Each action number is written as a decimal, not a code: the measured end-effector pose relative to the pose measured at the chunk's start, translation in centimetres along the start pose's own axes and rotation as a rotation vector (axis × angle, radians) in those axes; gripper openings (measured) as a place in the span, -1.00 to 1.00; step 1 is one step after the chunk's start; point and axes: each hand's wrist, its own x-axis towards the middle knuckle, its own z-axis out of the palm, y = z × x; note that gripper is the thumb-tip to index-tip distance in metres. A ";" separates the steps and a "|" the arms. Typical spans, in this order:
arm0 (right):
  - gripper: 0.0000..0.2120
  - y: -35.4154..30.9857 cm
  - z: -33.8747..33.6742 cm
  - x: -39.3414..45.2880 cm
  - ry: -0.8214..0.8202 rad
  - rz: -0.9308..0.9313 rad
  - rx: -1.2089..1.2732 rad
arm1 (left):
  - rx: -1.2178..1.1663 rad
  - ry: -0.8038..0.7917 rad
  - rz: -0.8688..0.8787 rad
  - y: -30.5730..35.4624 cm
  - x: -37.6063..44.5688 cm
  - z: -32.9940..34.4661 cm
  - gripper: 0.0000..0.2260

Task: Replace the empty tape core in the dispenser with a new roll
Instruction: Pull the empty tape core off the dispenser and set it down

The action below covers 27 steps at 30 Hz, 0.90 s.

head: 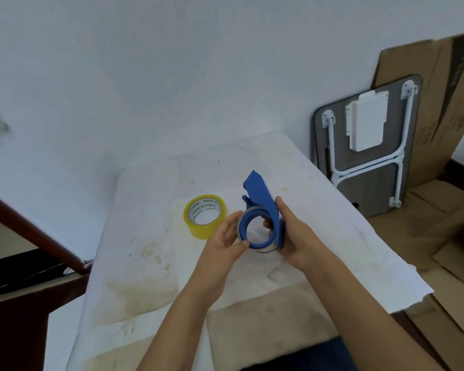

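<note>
A blue plastic tape dispenser is held above the middle of the table, its flat handle pointing up and away from me. Around its blue hub sits a thin grey tape core, nearly bare. My right hand grips the dispenser's right side, the thumb resting on the handle. My left hand pinches the left edge of the core with thumb and fingers. A new roll of yellowish clear tape, printed "MADE IN CHINA" inside, lies flat on the table just left of my hands, touched by nothing.
The table wears a stained white cloth that overhangs its right edge. A folded grey table with white legs and flattened cardboard lean against the wall at right. A dark wooden rail runs along the left.
</note>
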 end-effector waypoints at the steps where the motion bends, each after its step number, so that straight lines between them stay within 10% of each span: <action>1: -0.56 -0.1 0.1 -0.3 -0.016 0.003 0.013 | 0.032 -0.010 0.007 0.2 -0.1 -0.1 -0.49; 7: -0.79 0.3 0.1 -1.4 -0.087 -0.038 0.107 | 0.249 -0.081 0.008 1.6 -1.2 0.5 -0.30; 27: -0.54 0.7 0.4 -2.7 -0.248 -0.138 -0.188 | 0.530 0.000 0.298 1.2 0.0 2.0 -0.26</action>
